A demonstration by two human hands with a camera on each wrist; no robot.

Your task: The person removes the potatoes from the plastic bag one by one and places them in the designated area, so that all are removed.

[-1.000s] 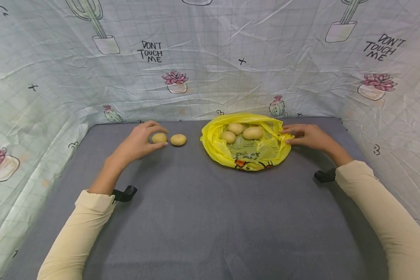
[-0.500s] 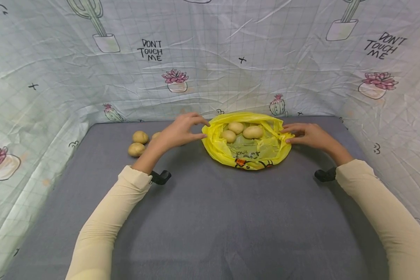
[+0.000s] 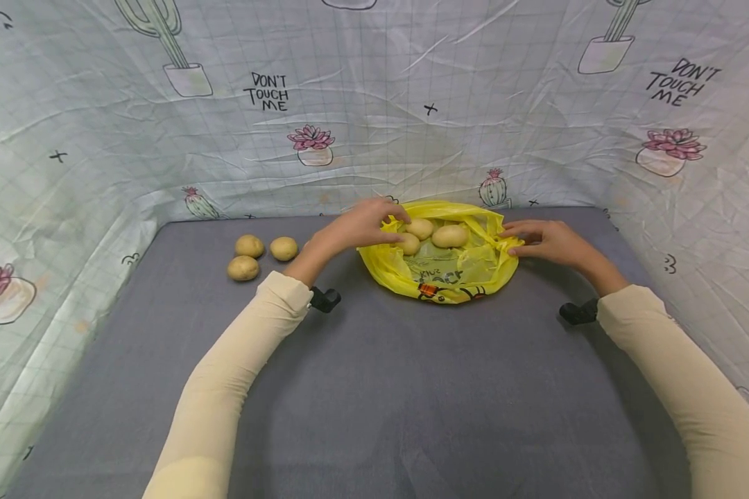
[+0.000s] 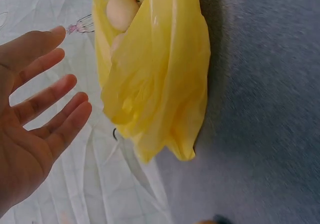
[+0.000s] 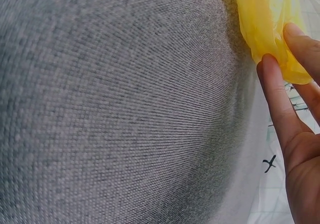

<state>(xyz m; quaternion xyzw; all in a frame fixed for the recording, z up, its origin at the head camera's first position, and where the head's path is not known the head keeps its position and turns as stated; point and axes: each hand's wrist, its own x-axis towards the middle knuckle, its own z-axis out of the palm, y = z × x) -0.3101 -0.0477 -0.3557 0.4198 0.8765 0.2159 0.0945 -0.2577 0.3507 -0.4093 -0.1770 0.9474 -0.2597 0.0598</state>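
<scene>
The yellow plastic bag (image 3: pixel 440 287) lies with its mouth spread wide on the table. Three potatoes (image 3: pixel 451 236) sit inside it. My left hand (image 3: pixel 371 223) is over the bag's left rim, close to the leftmost potatoes in it. In the left wrist view that hand (image 4: pixel 37 98) has spread fingers and holds nothing. At the bag's right end my right hand (image 3: pixel 549 242) pinches the gathered plastic between thumb and fingers. The right wrist view shows those fingers (image 5: pixel 277 93) on the yellow film.
Several potatoes (image 3: pixel 243 267) lie on the grey table (image 3: pixel 374 388) left of the bag, one of them mostly hidden behind my left forearm. A printed cloth (image 3: pixel 374 138) hangs behind the table and along both sides.
My left hand has left the potatoes on the table and moved right, over the bag's rim. The right hand has stayed at the bag's right end.
</scene>
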